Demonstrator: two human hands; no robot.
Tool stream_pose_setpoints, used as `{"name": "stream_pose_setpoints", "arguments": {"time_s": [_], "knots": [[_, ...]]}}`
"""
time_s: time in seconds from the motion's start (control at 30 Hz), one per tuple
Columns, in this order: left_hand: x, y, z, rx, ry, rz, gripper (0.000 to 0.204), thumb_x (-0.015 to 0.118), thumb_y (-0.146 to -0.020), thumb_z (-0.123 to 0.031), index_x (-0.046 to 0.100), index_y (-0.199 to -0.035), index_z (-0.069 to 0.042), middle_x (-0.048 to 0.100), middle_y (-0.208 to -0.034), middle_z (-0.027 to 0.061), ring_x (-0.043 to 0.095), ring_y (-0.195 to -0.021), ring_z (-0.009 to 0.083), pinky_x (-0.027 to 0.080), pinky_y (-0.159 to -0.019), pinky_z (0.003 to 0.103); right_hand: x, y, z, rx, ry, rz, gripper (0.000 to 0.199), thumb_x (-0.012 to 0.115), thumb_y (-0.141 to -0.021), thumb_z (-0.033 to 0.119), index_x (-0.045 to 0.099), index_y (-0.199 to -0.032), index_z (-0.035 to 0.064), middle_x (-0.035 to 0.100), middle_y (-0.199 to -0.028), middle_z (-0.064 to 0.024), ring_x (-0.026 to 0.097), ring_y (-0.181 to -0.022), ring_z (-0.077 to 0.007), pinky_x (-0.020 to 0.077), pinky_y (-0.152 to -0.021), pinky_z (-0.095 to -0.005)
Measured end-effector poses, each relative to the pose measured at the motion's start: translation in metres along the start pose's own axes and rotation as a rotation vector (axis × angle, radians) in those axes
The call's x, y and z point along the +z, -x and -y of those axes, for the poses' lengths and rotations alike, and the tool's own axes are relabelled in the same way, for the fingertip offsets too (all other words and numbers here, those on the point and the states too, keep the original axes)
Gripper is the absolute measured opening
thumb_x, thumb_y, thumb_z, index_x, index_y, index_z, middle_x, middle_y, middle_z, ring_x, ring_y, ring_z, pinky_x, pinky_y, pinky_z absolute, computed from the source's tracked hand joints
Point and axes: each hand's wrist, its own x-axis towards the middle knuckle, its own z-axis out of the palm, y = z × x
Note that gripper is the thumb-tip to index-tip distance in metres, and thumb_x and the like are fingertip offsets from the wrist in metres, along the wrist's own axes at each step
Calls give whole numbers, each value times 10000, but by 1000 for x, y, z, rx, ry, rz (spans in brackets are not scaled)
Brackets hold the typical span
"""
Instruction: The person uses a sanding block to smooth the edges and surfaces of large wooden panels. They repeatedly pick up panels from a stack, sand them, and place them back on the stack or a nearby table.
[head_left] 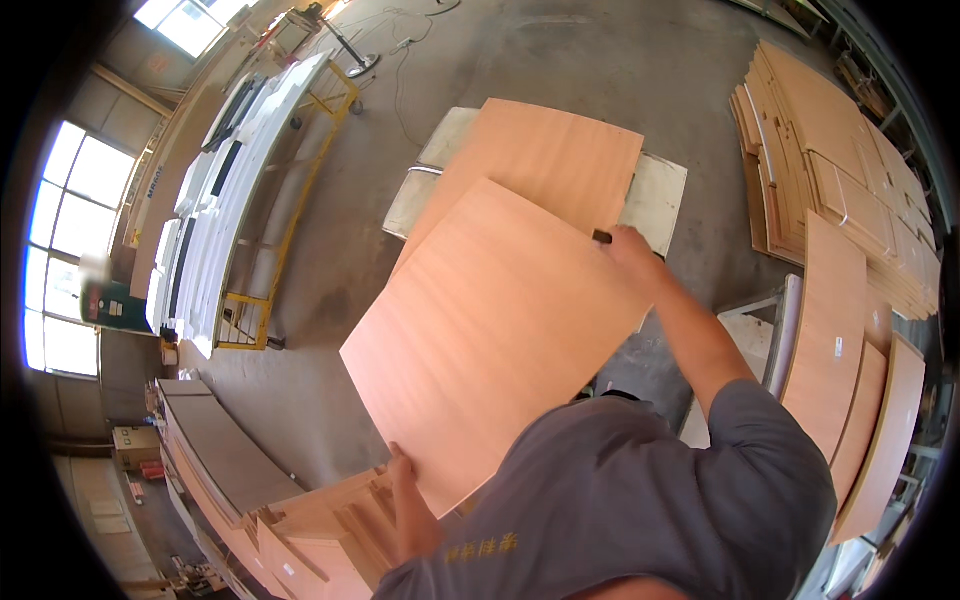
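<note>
Head view: I look down past a grey shirt (640, 480) at the upper panel (490, 340), which I judge to be the piece being handled, held at its edges.
Upper panel: it lies askew over the lower panel (575, 150), covering the near part of it; its near end reaches out toward the shirt.
Left hand (402, 472): closed about the panel's lower-left edge, as far as I can see; the fingers underneath are hidden, so I cannot tell how firm the hold is.
Right hand (632, 255): curled around a small dark object (602, 237) at the far right edge; whether it also grips the panel, I cannot tell.
Pale support (660, 195): it shows on both sides of the lower panel, so I would let it bear the weight.
Wide sheet: I would move both edges together, level, because one-sided pulling could twist it or scrape the face below.
Dark object: I would hold it clear of the veneer, since a hard end might mark it.
Wooden pieces (320, 535): they sit near the left hand, so I would swing that corner carefully.
</note>
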Motion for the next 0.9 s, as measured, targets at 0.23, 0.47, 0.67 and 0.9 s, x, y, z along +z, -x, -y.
{"name": "stream_pose_setpoints", "arguments": {"time_s": [0.23,0.47,0.67,0.9], "knots": [[98,-55,-105,65,395,172,787,469,-978,-582,536,-1187,174,651,-992,128,590,-707,180,484,-542,294,-55,44,-22,384,-153,-436,378,648,-877,366,649,-970,-1,665,-1000,-229,628,-964,-420,502,-799,-486],[235,11,-193,133,485,287,765,500,-981,-546,569,-1113,204,661,-1033,179,627,-832,238,546,-680,347,31,146,-54,608,-209,-98,411,649,-872,422,671,-947,19,679,-874,-227,657,-879,-412,507,-757,-483],[268,64,-219,278,273,225,835,484,-946,-636,641,-1081,173,695,-922,243,651,-764,321,539,-714,441,81,170,-15,817,-459,181,398,654,-883,388,657,-954,-4,669,-894,-236,647,-878,-417,497,-769,-484],[172,-109,-293,896,-951,212,574,653,-896,-444,570,-1264,-11,690,-1050,186,660,-922,415,532,-801,503,155,183,49,687,-293,50,459,600,-934,308,512,-1292,34,542,-1211,-216,563,-1109,-428,479,-928,-490]]}}
